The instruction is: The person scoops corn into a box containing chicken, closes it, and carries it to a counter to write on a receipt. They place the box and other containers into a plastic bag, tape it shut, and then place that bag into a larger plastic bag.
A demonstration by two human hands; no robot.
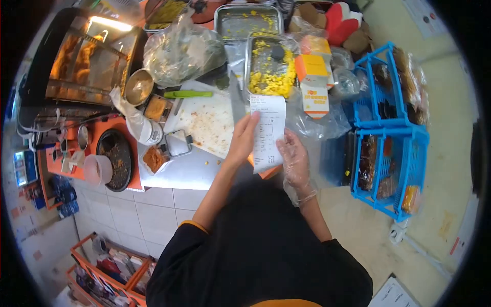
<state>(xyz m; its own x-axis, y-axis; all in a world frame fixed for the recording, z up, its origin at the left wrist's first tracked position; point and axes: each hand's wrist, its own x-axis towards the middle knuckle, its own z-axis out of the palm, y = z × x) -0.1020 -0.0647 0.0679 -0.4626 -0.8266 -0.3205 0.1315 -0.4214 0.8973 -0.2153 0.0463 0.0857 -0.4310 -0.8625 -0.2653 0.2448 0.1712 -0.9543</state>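
A long printed paper receipt [269, 128] is held up in front of my body. My left hand [244, 137], bare, grips its left edge with the thumb on the printed side. On the right edge, my right hand [295, 157] pinches the paper through a clear plastic glove. Part of an orange object [271, 173] shows below the receipt; its kind is hidden. Just beyond the paper lies a metal tray of yellow crumbled food [273, 82]. To the left of my hands is a white cutting board [202, 123] scattered with crumbs.
A green-handled knife [188, 94] lies across the board's far edge. Orange-and-white boxes [314, 97] stand right of the tray, near blue plastic racks [417, 148]. At the far left is a lit food warmer [89, 59]; a dark round pan [115, 158] sits closer.
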